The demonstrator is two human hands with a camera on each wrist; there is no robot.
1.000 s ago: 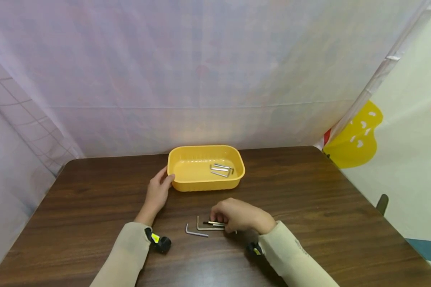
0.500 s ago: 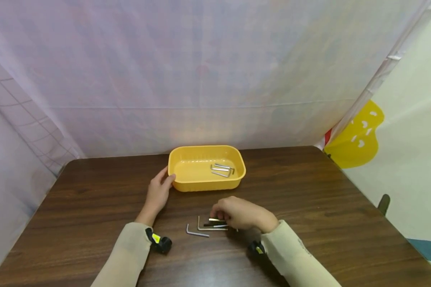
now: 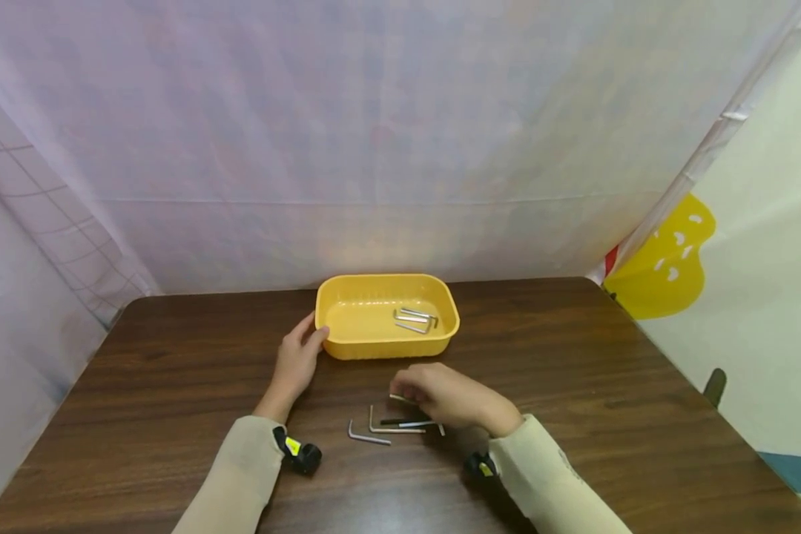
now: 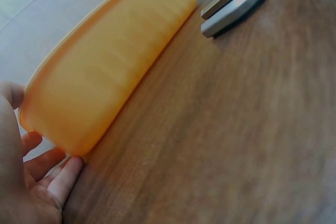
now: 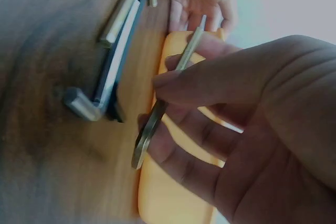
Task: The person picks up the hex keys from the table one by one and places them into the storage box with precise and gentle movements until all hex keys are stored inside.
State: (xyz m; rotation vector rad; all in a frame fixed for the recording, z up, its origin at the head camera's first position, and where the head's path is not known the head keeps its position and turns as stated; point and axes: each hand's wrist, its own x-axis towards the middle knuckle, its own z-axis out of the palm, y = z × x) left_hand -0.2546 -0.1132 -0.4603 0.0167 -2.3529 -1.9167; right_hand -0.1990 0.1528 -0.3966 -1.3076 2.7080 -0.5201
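My left hand [image 3: 297, 365] holds the left end of a yellow plastic basket [image 3: 387, 348], thumb at the rim and fingers against the outer wall. In the right wrist view, my right hand [image 5: 252, 93] pinches a brass-coloured hex key [image 5: 190, 51] between thumb and fingers. That hand is in front of the basket, just above the remaining loose keys. Below it lie a black hex key [image 3: 390, 422], a long L-shaped hex key [image 3: 400, 430] and other overlapping keys. Farther left on the table is a silver hex key [image 3: 371, 440].
Several silver hex keys [image 3: 414, 320] lie in the right half of the basket. The dark wooden table [image 3: 574, 371] extends to both sides. A pale curtain [image 3: 374, 148] hangs right behind it, and a patterned white cloth [image 3: 761, 297] hangs at the right.
The right hand has lifted a brass-coloured hex key away from the pile, slightly toward the basket. The black key beneath shows more now. The left hand keeps its hold on the basket.
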